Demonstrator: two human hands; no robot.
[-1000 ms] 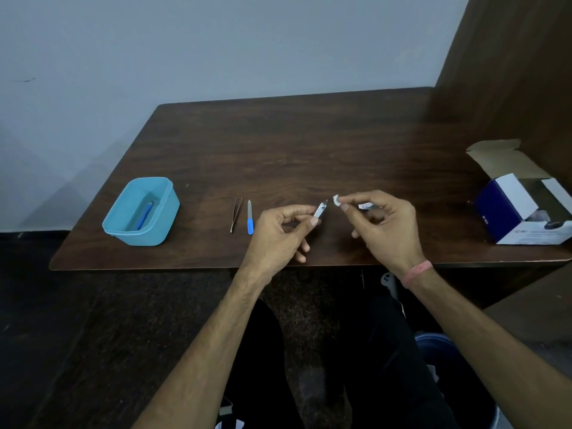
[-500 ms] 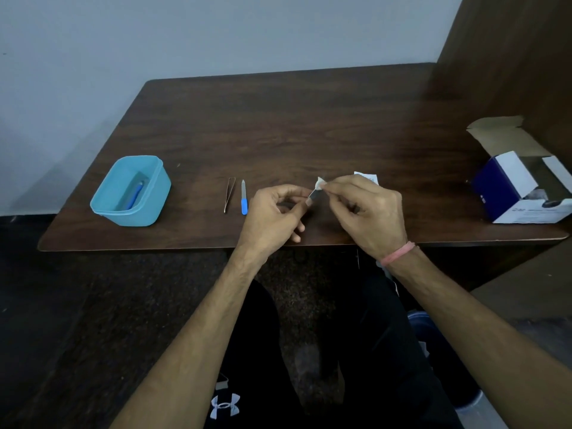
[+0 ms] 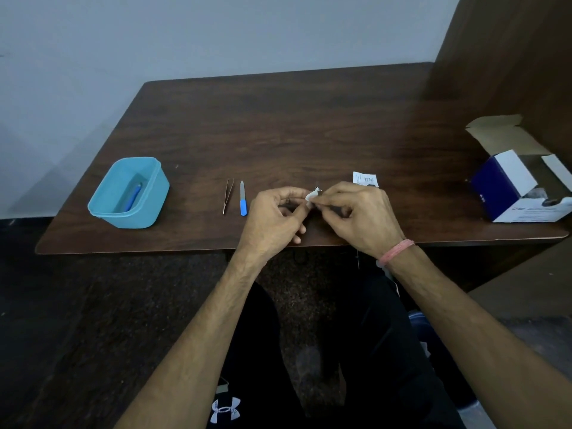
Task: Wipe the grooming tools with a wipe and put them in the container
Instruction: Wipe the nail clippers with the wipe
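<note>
Over the table's front edge my left hand (image 3: 272,218) pinches a small metal grooming tool, mostly hidden between the fingers. My right hand (image 3: 359,215) pinches a small white wipe (image 3: 312,196) against the tool's tip. Left of my hands lie thin tweezers (image 3: 228,196) and a nail file (image 3: 243,199) with a blue handle, side by side on the brown table (image 3: 278,134). A light blue container (image 3: 130,193) stands at the left with a blue tool (image 3: 133,197) inside it.
A torn white wipe packet (image 3: 365,178) lies just behind my right hand. An open blue-and-white cardboard box (image 3: 520,187) sits at the table's right edge beside a wooden wall panel (image 3: 510,57). A grey wall stands behind the table.
My hands came together; the wipe in my right hand now touches the tool held in my left. The packet now lies on the table behind my right hand.
</note>
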